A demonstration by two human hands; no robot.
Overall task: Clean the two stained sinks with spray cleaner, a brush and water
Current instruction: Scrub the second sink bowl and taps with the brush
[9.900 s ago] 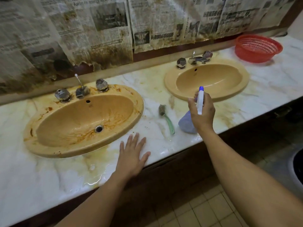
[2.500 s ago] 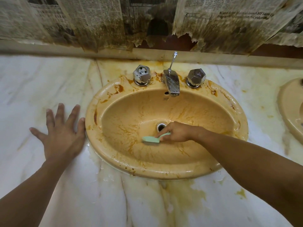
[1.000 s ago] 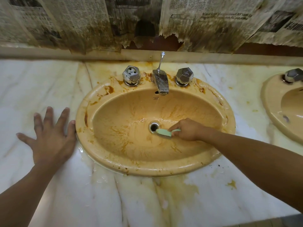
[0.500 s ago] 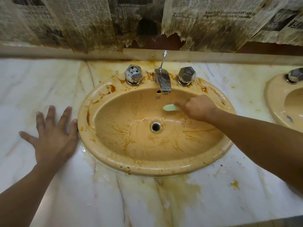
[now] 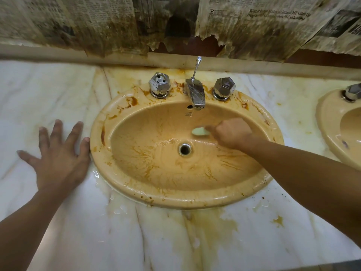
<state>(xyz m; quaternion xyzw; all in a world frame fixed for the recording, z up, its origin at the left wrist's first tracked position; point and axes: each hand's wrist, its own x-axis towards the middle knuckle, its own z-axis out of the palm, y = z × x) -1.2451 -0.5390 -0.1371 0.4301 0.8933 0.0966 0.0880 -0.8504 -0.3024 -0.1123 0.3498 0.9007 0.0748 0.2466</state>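
A tan oval sink (image 5: 125, 184) streaked with brown stains fills the middle of the view. My right hand (image 5: 232, 133) grips a pale green brush (image 5: 199, 131) inside the bowl, its head against the back wall just under the chrome spout (image 5: 196, 94). A thin stream of water runs from the spout past the brush toward the drain (image 5: 184, 149). My left hand (image 5: 58, 157) rests flat on the marble counter (image 5: 58, 231), fingers spread, thumb touching the sink's left rim. The second sink (image 5: 330, 122) shows only partly at the right edge. No spray bottle is in view.
Two chrome tap knobs (image 5: 159, 87) (image 5: 223, 88) flank the spout. Stained, torn newspaper (image 5: 97, 22) covers the wall behind. Puddles and yellow-brown stains lie on the counter in front of the sink. The counter's front edge runs along the bottom right.
My right hand has carried the brush from beside the drain up to the back wall under the spout, then a little lower. My left hand has stayed flat on the counter.
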